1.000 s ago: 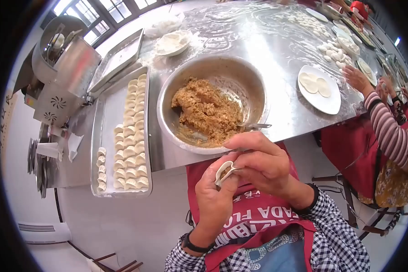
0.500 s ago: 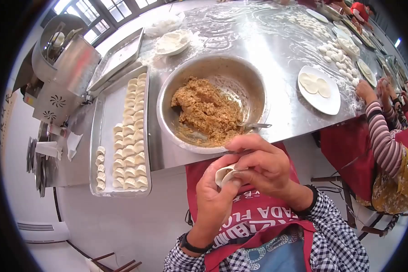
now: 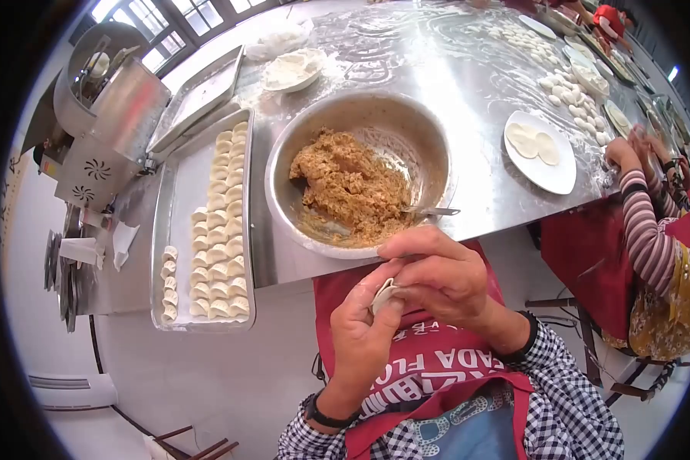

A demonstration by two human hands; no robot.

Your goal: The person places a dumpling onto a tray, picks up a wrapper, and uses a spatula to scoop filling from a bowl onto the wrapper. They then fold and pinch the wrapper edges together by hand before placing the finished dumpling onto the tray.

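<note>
A pale dumpling point(image 3: 383, 294) is pinched between both hands in front of the apron. My left hand point(image 3: 362, 308) closes around its left side, thumb and fingers pressing on it. From the right, my right hand point(image 3: 441, 277) grips its edge, and its fingers hide much of the dough. Just beyond the hands stands a large metal bowl point(image 3: 282, 222) of brown minced filling point(image 3: 353, 180). A spoon handle point(image 3: 435, 211) sticks out over the bowl's right side. Left of the bowl, a metal tray point(image 3: 178, 211) holds rows of folded dumplings point(image 3: 220, 251).
A white plate point(image 3: 540, 175) with round dough wrappers point(image 3: 530, 143) lies to the right. Dough pieces point(image 3: 571, 96) and a co-worker's hand point(image 3: 622, 153) are farther right. A bowl of flour point(image 3: 293, 70), another tray point(image 3: 199, 96) and a metal machine point(image 3: 111, 130) stand at the back left.
The dumpling's opening has narrowed between my fingers, and more of the dough is now hidden. Both hands have shifted only slightly. The co-worker's hands at right have moved a little.
</note>
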